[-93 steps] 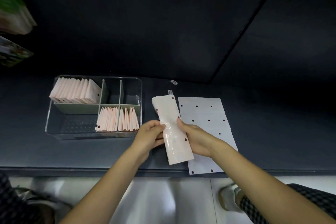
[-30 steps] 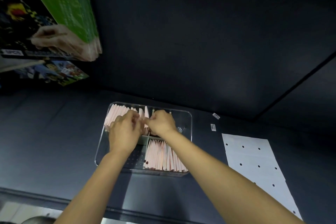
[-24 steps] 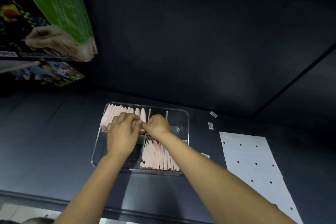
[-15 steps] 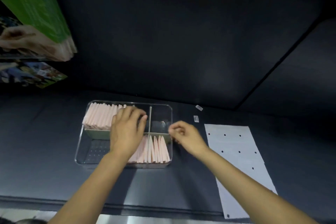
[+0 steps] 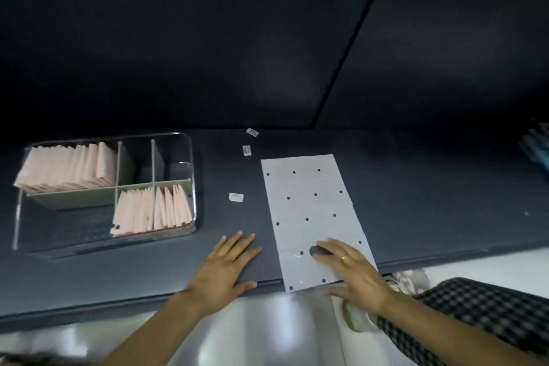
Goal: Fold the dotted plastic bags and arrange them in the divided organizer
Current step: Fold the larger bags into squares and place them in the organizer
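Both flat hands left the organizer (image 5: 190,175); right hand (image 5: 353,273) presses the bag's (image 5: 309,205) near edge.

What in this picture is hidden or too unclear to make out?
- Head view: small tabs on the table; too small to identify.
- Blue object; cut off by the right edge.
- Right hand blurred; whether it pinches the dotted bag is unclear.
- Organizer bag count; overlapped.
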`<control>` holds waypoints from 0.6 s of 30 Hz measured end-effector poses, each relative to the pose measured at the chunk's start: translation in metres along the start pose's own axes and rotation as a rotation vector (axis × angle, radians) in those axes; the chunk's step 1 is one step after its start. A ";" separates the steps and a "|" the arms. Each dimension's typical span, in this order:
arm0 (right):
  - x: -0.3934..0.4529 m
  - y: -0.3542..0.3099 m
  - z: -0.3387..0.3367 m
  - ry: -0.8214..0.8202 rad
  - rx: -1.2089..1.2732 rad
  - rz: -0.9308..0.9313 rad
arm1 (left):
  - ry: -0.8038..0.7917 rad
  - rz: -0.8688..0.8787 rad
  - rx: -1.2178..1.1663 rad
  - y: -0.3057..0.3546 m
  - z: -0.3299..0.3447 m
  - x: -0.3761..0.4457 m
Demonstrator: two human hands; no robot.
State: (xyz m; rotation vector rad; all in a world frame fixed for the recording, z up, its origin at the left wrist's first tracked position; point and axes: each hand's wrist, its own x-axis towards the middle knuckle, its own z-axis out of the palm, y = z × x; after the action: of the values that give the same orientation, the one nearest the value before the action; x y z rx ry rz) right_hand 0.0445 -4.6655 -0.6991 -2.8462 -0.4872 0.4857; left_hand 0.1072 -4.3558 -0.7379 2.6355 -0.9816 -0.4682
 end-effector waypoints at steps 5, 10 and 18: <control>-0.006 -0.020 0.006 0.258 -0.003 -0.124 | 0.008 -0.019 0.032 0.000 0.001 0.000; 0.002 -0.042 -0.028 0.218 0.115 -0.105 | 0.139 -0.072 -0.177 0.010 -0.021 0.008; 0.106 -0.020 -0.126 0.020 0.047 0.018 | 0.528 -0.273 -0.419 0.022 -0.049 0.027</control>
State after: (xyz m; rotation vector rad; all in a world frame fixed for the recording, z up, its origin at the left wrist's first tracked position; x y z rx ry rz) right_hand 0.1772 -4.6282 -0.6077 -2.8100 -0.4408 0.4652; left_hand 0.1337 -4.3823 -0.6904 2.3205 -0.3196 -0.0122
